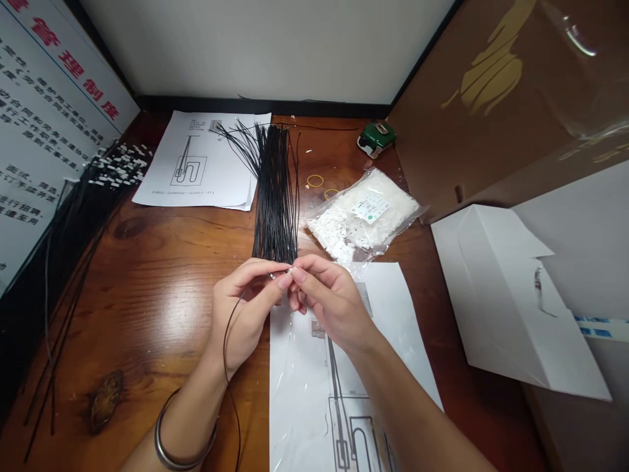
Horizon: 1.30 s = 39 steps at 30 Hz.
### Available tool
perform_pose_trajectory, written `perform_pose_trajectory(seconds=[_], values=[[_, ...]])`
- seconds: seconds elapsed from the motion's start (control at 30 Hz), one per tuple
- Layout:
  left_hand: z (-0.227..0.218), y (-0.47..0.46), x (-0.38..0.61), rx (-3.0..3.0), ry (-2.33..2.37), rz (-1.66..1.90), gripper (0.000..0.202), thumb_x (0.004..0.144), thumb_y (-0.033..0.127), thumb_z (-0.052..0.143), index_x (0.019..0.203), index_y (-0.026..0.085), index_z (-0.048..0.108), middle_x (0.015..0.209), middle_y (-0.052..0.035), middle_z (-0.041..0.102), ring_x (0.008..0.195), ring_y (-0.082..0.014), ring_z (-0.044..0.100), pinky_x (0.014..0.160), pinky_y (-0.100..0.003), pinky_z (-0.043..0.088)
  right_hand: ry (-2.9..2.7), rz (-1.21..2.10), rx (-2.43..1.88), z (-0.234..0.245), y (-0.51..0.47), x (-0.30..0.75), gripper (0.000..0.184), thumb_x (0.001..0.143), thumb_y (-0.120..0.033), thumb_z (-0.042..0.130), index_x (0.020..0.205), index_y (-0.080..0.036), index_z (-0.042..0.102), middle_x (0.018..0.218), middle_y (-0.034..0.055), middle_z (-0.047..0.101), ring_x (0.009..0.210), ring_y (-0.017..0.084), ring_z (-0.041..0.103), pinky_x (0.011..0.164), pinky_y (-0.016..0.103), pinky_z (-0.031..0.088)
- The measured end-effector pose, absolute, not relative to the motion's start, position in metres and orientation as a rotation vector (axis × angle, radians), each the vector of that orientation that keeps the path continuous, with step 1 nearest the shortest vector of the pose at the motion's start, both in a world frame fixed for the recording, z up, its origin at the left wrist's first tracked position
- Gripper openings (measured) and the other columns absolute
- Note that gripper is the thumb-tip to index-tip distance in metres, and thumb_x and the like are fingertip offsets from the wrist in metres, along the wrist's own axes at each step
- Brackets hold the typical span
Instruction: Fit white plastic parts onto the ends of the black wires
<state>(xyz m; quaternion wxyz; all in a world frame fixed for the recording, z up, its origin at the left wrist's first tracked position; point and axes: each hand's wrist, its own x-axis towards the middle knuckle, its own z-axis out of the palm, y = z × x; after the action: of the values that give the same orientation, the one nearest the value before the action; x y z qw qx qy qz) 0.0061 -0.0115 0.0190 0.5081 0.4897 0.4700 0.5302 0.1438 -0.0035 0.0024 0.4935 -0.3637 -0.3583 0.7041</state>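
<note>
- Left hand (238, 314): angling in from lower left, thumb and index meeting at the tips, wrist wearing a bangle (158, 440).
- Left grip: pinching what looks like the end of a single black wire (226, 367); the wire is running along the palm, curving past the wrist and leaving at the bottom edge.
- Right hand (329, 298): angling in from lower right, thumb and index pinching, other fingers curling under.
- Right grip: grasping a small white piece (291, 270); fingers are covering most of it, so can't tell whether the wire is seated in it.
- Fingertips of both hands are touching, just in front of the wire bundle (276, 196) and over the near drawing sheet (299, 406).
- Clear plastic bag (417, 211): lying on the counter (162, 308) beyond the right hand, holding a mass of white pieces (339, 239), with a printed label (371, 208) showing on top.
- White box (506, 301): lying tilted at far right; can't tell what it's holding.
- White-tipped wires (120, 164): lying at far left, tips pointing to the back.
- Paper sheets (157, 170): lying left of the wire bundle, which is overlapping their right edge.
- Green tape measure (377, 139): sitting at the back, behind the bag; yellow rubber band (315, 176) lying between bag and bundle.
</note>
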Motion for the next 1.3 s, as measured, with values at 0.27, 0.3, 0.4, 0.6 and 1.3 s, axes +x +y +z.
perform_pose_trajectory(seconds=[0.27, 0.3, 0.4, 0.6, 1.3], values=[[0.014, -0.012, 0.003, 1.163, 1.061, 1.245, 0.012, 0.082, 0.023, 0.069, 0.092, 0.022, 0.075, 0.079, -0.0019, 0.068, 0.060, -0.0097, 0.060, 0.057, -0.022, 0.051, -0.862, 1.732, -0.913, 0.002, -0.003, 0.142, 0.025, 0.079, -0.042, 0.070, 0.078, -0.019, 0.061, 0.055, -0.0046, 0.061, 0.046, 0.008, 0.053, 0.042, 0.021, 0.034], [0.014, -0.012, 0.003, 1.181, 1.060, 1.252, 0.011, 0.082, 0.022, 0.069, 0.091, 0.022, 0.076, 0.081, -0.0019, 0.067, 0.060, -0.0095, 0.060, 0.057, -0.022, 0.051, -0.864, 1.733, -0.917, 0.002, -0.003, 0.141, 0.025, 0.079, -0.043, 0.070, 0.079, -0.019, 0.061, 0.056, -0.0044, 0.061, 0.046, 0.008, 0.053, 0.042, 0.021, 0.034], [0.017, -0.011, 0.005, 1.237, 1.099, 1.286, 0.011, 0.080, 0.020, 0.070, 0.088, 0.022, 0.077, 0.080, -0.0019, 0.068, 0.060, -0.0091, 0.059, 0.057, -0.022, 0.050, -0.870, 1.708, -0.938, 0.001, -0.003, 0.140, 0.027, 0.079, -0.044, 0.070, 0.080, -0.019, 0.060, 0.055, -0.0046, 0.061, 0.045, 0.007, 0.053, 0.041, 0.020, 0.035], [0.019, -0.010, 0.008, 1.308, 1.177, 1.328, 0.009, 0.079, 0.019, 0.071, 0.083, 0.021, 0.078, 0.071, -0.0021, 0.068, 0.062, -0.0112, 0.061, 0.059, -0.023, 0.051, -0.913, 1.615, -1.006, 0.001, -0.003, 0.139, 0.029, 0.077, -0.046, 0.071, 0.078, -0.019, 0.060, 0.052, -0.0054, 0.057, 0.045, 0.008, 0.052, 0.041, 0.021, 0.037], [0.013, -0.007, -0.001, 0.711, 0.867, 1.052, 0.031, 0.083, 0.044, 0.064, 0.073, 0.015, 0.070, 0.068, -0.0030, 0.058, 0.053, -0.0108, 0.054, 0.040, -0.021, 0.052, -0.970, 1.477, -1.023, 0.001, -0.004, 0.144, 0.013, 0.080, -0.030, 0.069, 0.076, -0.019, 0.064, 0.060, -0.0030, 0.060, 0.048, 0.008, 0.054, 0.042, 0.021, 0.037]])
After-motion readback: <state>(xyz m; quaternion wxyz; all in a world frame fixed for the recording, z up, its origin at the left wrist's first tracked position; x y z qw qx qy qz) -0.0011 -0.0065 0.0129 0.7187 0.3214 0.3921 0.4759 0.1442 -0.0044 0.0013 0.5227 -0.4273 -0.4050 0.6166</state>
